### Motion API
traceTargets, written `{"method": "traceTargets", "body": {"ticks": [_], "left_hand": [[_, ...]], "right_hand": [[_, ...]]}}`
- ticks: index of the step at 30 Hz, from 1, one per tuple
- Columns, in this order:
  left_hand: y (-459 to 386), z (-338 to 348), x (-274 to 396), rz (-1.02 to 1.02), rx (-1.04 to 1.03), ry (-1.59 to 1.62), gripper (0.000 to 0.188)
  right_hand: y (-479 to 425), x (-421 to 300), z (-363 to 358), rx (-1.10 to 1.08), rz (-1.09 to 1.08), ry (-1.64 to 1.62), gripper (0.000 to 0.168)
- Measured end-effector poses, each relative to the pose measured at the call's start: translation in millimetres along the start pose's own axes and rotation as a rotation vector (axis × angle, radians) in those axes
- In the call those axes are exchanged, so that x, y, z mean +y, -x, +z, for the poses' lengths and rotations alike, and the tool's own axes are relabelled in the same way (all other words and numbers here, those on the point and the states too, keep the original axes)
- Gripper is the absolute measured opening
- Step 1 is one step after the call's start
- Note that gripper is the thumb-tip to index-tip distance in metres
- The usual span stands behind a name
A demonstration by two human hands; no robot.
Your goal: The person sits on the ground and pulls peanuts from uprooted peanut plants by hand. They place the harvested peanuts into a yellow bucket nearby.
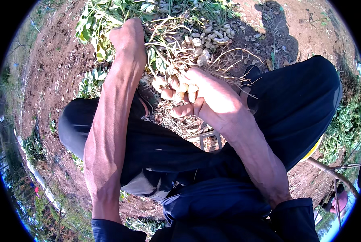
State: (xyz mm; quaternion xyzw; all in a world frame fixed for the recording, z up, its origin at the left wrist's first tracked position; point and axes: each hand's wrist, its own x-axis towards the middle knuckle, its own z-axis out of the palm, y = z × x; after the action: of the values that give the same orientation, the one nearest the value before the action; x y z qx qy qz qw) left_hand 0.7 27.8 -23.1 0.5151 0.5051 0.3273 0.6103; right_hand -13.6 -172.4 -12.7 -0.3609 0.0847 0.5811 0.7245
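Observation:
My left hand point(128, 34) is closed around the green stems of a peanut plant point(157, 56) at the top centre. Below and to the right, my right hand point(198, 93) has its fingers curled around a cluster of peanut pods point(180, 87) hanging among the stems. Thin dry roots point(231, 60) stick out to the right over that hand. Just beyond lies a heap of pale peanut pods point(218, 36). Part of the right fingers is hidden by pods and stems.
Leafy peanut plants point(198, 10) lie at the top. My bent legs in dark trousers point(292, 99) frame the work on both sides. Dry plant scraps point(183, 124) and a small metal frame point(210, 139) show between them. A bare branch point(331, 172) reaches in at the lower right.

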Motion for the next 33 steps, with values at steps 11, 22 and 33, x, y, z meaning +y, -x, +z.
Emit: {"method": "traceTargets", "body": {"ticks": [11,22,33], "left_hand": [[6,-5,9,0.103,-0.05,-0.026,0.044],[6,-12,11,-0.016,-0.024,-0.011,0.042],[9,-11,16,0.028,-0.078,0.014,0.044]], "right_hand": [[-6,19,-9,0.026,-0.075,-0.104,0.028],[-13,11,-12,-0.124,-0.045,-0.119,0.034],[-7,3,3,0.063,0.006,0.207,0.03]]}}
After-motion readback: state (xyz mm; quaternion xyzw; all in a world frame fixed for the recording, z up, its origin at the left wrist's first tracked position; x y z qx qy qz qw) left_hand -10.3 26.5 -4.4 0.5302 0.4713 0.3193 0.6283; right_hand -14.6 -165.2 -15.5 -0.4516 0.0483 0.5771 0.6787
